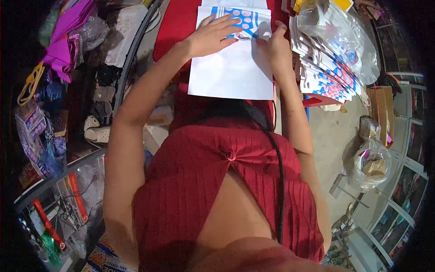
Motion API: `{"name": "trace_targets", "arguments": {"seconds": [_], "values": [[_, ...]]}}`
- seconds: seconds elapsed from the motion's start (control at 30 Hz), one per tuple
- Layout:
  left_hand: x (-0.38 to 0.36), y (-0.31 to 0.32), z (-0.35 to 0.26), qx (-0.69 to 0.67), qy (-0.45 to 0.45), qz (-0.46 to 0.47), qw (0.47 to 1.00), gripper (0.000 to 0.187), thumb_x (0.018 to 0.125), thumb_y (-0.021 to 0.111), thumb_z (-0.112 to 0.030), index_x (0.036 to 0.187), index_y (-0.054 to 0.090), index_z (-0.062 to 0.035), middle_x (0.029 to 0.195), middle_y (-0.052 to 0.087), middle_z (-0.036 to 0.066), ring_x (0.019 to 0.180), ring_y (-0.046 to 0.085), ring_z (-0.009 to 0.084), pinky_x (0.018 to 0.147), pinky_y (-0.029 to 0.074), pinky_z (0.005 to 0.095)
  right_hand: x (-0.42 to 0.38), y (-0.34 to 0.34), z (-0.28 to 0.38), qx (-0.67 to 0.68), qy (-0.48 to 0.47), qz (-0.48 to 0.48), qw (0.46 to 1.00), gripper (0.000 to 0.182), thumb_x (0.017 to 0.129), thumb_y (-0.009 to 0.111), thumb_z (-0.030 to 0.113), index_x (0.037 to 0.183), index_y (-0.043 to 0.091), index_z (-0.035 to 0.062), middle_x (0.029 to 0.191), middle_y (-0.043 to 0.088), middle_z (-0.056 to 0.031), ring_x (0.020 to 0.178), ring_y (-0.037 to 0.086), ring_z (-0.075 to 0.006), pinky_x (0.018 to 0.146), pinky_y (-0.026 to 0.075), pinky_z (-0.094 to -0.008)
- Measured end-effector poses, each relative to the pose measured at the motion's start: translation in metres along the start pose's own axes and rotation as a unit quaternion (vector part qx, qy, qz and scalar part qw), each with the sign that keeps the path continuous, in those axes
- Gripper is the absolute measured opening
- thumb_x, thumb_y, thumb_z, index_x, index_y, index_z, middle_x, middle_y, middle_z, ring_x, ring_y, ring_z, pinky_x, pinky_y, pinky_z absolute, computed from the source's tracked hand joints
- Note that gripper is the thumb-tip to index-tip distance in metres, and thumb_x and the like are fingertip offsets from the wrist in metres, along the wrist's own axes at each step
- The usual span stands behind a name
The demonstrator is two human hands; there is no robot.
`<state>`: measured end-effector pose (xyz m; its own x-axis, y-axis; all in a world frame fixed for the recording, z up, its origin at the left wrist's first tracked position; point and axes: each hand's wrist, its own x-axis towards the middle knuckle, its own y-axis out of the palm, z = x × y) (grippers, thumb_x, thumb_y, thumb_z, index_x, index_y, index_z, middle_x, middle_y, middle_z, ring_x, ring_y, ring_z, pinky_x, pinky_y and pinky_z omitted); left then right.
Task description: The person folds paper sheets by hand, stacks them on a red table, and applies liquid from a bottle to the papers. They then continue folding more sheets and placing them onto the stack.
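Across the lower middle, a dark red top [181, 167]. Directly in front of it, a red table [174, 27], with pale floor [333, 124] off to the right. On the table, a white sheet [231, 77]: flat, near edge close to the top, apparent long axis running straight away from the body, far end reaching to another white piece [253, 4]. Just beside it on the right, a stack [324, 75] of printed pieces, fanned and leaning, partly under clear plastic [346, 38]. At the sheet's far end, a blue, pink and white print [247, 18]; on the sheet itself or on a separate piece, not clear.

Palm down over the print's left side, the left hand [211, 34], laid across the long axis; fingers [228, 31] spread apart, pointing right, clasping nothing visible. At the sheet's right edge, the right hand [278, 47], nearer to that edge and to the stack; thumb over the margin, index finger extended forward, well apart from the thumb. Any pinch on the edge not clear, with the other fingers hidden. Sheet directly beneath the left fingers, just left of the right palm; plain near half free of both hands.
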<state>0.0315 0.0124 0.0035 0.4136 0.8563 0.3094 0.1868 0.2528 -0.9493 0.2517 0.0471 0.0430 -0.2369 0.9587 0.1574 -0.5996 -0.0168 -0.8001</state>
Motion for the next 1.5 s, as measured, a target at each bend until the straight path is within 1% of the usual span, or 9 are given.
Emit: {"name": "trace_targets", "arguments": {"seconds": [0.23, 0.33, 0.57, 0.8, 0.9, 1.0, 1.13, 1.33, 1.5], "values": [[0.005, 0.001, 0.006, -0.015, -0.013, 0.036, 0.999, 0.046, 0.100, 0.047, -0.043, 0.141, 0.047, -0.0227, 0.155, 0.034, 0.003, 0.147, 0.022, 0.0197, 0.119, 0.012, 0.0497, 0.010, 0.009, 0.002, -0.183, -0.242, -0.056, 0.951, 0.050, 0.077, 0.066, 0.006, 0.124, 0.052, -0.0018, 0.120, 0.057, -0.0220, 0.110, 0.055, -0.0440, 0.092, 0.046, -0.0480], [0.010, -0.004, 0.008, -0.032, -0.018, 0.073, 0.997, 0.046, 0.098, 0.051, -0.043, 0.138, 0.049, -0.0204, 0.155, 0.034, 0.006, 0.147, 0.023, 0.0208, 0.119, 0.012, 0.0507, 0.032, 0.042, -0.005, -0.030, -0.412, -0.038, 0.910, 0.041, 0.082, 0.064, 0.013, 0.121, 0.055, 0.0007, 0.128, 0.054, -0.0189, 0.120, 0.053, -0.0370, 0.094, 0.047, -0.0507], [0.009, 0.002, 0.016, -0.043, -0.041, 0.060, 0.996, 0.065, 0.092, 0.054, -0.056, 0.143, 0.044, -0.0168, 0.156, 0.031, 0.009, 0.147, 0.020, 0.0205, 0.121, 0.011, 0.0476, 0.039, 0.043, -0.016, -0.084, -0.352, 0.038, 0.931, 0.058, 0.094, 0.048, 0.014, 0.147, 0.027, 0.0066, 0.145, 0.043, -0.0216, 0.136, 0.041, -0.0346, 0.113, 0.029, -0.0532], [0.011, -0.014, 0.008, 0.089, -0.108, 0.139, 0.980, 0.081, 0.088, 0.050, -0.066, 0.152, 0.030, -0.0198, 0.161, 0.020, 0.002, 0.149, 0.015, 0.0238, 0.121, 0.010, 0.0502, 0.042, 0.039, -0.028, -0.087, -0.286, 0.052, 0.953, 0.064, 0.094, 0.045, 0.038, 0.148, 0.027, 0.0078, 0.145, 0.042, -0.0227, 0.138, 0.036, -0.0389, 0.115, 0.025, -0.0534], [0.019, -0.052, 0.004, -0.068, -0.132, 0.205, 0.967, 0.084, 0.088, 0.060, -0.055, 0.154, 0.025, -0.0190, 0.161, 0.016, 0.015, 0.147, 0.009, 0.0399, 0.117, 0.009, 0.0571, 0.035, 0.036, -0.033, -0.035, -0.205, 0.049, 0.977, 0.064, 0.091, 0.052, 0.043, 0.140, 0.035, 0.0044, 0.142, 0.042, -0.0293, 0.137, 0.032, -0.0458, 0.112, 0.029, -0.0523], [0.021, -0.039, 0.015, -0.064, -0.130, 0.226, 0.963, 0.099, 0.082, 0.046, -0.079, 0.156, 0.018, -0.0189, 0.163, 0.005, 0.010, 0.149, -0.005, 0.0347, 0.118, -0.004, 0.0543, 0.014, 0.028, -0.035, -0.073, -0.251, -0.022, 0.965, 0.089, 0.090, 0.051, 0.061, 0.148, 0.026, -0.0023, 0.152, 0.029, -0.0289, 0.145, 0.018, -0.0424, 0.119, 0.017, -0.0462], [0.018, -0.042, 0.013, -0.077, -0.134, 0.222, 0.963, 0.096, 0.084, 0.049, -0.074, 0.156, 0.018, -0.0184, 0.163, 0.007, 0.011, 0.149, -0.002, 0.0362, 0.118, -0.001, 0.0546, -0.042, -0.037, -0.006, -0.093, -0.352, 0.089, 0.927, 0.104, 0.074, 0.068, 0.065, 0.151, 0.028, 0.0078, 0.157, 0.021, -0.0222, 0.147, 0.016, -0.0405, 0.118, 0.013, -0.0522], [0.017, -0.049, 0.009, -0.092, -0.130, 0.210, 0.965, 0.095, 0.084, 0.047, -0.075, 0.155, 0.021, -0.0176, 0.162, 0.009, 0.012, 0.149, -0.001, 0.0358, 0.118, -0.002, 0.0546, -0.104, -0.048, -0.028, -0.151, -0.387, 0.150, 0.897, 0.058, 0.079, 0.071, 0.021, 0.132, 0.049, 0.0180, 0.159, 0.023, -0.0113, 0.146, 0.024, -0.0332, 0.117, 0.020, -0.0528], [0.016, -0.041, 0.009, -0.066, -0.128, 0.206, 0.968, 0.093, 0.085, 0.047, -0.074, 0.155, 0.022, -0.0177, 0.162, 0.010, 0.012, 0.149, 0.000, 0.0369, 0.118, -0.001, 0.0551, -0.086, -0.063, -0.008, -0.008, -0.386, 0.059, 0.921, 0.029, 0.081, 0.063, 0.001, 0.109, 0.064, 0.0058, 0.135, 0.058, -0.0100, 0.123, 0.055, -0.0272, 0.104, 0.039, -0.0415]]}}
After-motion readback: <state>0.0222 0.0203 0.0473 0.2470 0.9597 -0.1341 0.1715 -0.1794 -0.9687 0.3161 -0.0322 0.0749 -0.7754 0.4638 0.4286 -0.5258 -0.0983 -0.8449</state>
